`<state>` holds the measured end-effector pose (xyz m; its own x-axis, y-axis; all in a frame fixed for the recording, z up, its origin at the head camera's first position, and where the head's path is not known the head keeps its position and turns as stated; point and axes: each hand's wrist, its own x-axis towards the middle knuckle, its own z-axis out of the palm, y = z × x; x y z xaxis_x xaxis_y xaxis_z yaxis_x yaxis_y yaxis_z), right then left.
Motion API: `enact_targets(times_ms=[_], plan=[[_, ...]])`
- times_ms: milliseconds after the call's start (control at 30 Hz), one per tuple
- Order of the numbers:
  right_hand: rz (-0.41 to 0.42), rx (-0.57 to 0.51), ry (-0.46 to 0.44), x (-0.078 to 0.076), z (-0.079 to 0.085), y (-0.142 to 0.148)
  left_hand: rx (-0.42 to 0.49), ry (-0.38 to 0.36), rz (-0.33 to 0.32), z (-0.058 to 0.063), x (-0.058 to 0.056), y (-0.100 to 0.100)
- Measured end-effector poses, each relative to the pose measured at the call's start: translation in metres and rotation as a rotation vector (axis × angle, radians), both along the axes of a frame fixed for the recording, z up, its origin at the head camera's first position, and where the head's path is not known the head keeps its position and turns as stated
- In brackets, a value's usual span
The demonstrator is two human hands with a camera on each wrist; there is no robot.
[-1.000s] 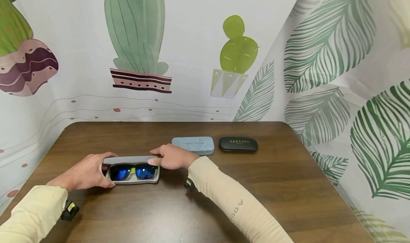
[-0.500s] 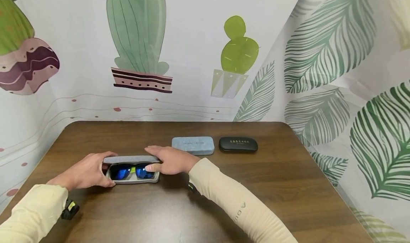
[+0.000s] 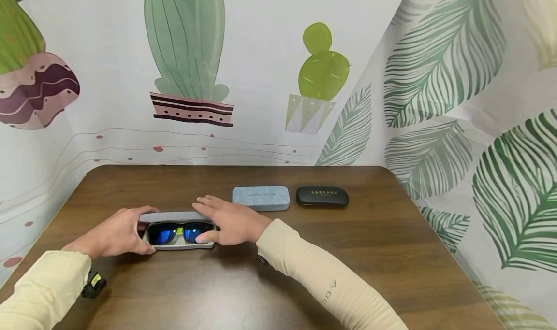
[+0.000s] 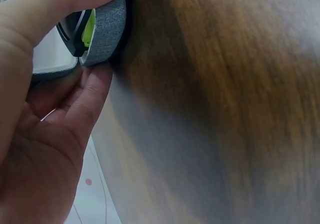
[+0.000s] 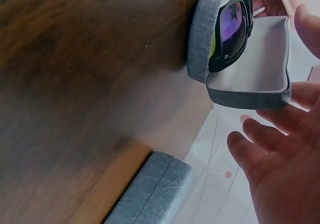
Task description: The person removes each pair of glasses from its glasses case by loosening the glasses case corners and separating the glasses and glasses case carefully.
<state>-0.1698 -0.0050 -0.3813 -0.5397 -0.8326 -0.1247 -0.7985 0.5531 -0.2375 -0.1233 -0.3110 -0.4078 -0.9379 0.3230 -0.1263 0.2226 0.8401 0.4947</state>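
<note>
A grey glasses case (image 3: 177,217) stands on the left part of the table with its lid raised. Sunglasses (image 3: 165,234) with blue mirrored lenses and a lime-green bridge lie inside on the pale lining. My left hand (image 3: 117,232) grips the case's left end, thumb at the front and fingers round the back; the left wrist view shows the same hold. At the right end, my right hand (image 3: 235,221) is spread, its fingers against the outside of the lid. Its thumb (image 5: 308,31) stands apart from the fingers, over the open side of the case.
Behind my right hand lies a closed light-blue glasses case (image 3: 261,197). A closed black glasses case (image 3: 322,196) with gold lettering is to its right. The brown wooden table (image 3: 370,252) ends at a printed cloth backdrop (image 3: 261,69).
My right hand's thumb has come off the lid edge and lowered in front of the right lens, while its fingers straightened behind the lid. The left hand keeps its hold.
</note>
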Motion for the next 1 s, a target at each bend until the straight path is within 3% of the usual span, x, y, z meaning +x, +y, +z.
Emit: enact_targets(times_ms=[300, 733, 1000], plan=[[0.053, 0.02, 0.083, 0.008, 0.001, 0.0, 0.005, -0.008, -0.001, 0.001, -0.001, 0.0], [0.194, 0.072, 0.343, 0.023, 0.002, -0.006, -0.013, 0.014, -0.013, 0.001, 0.0, 0.001], [0.286, 0.09, 0.431, 0.029, 0.001, -0.009, -0.012, 0.022, -0.019, 0.001, -0.001, 0.0]])
